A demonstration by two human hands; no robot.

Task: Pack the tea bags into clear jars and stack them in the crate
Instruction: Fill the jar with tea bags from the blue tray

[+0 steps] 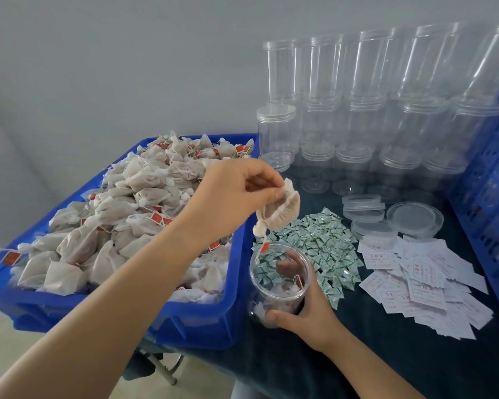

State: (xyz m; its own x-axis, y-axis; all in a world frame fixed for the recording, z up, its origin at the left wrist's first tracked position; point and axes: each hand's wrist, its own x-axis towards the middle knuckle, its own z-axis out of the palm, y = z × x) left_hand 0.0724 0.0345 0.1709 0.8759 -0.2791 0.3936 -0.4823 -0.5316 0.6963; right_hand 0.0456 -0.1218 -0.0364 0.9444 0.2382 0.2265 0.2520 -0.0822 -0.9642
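Heaped at left in the blue bin [185, 323]: loose tea bags [113, 226], apt to slide out if knocked. Left hand [236, 194], arm reaching across the bin, fingertips pinching one tea bag [280, 211] above the open jar [280, 283]; dangling tag could snag the rim and drop the bag outside. Right hand [308, 315] wrapped round the jar, near edge of the surface [386, 364]; could tip if the grip slackens. Farther right, empty jars [357, 110].

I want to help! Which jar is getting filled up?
The open jar gripped by the right hand, below the tea bag the left hand dangles. The others stand stacked behind.
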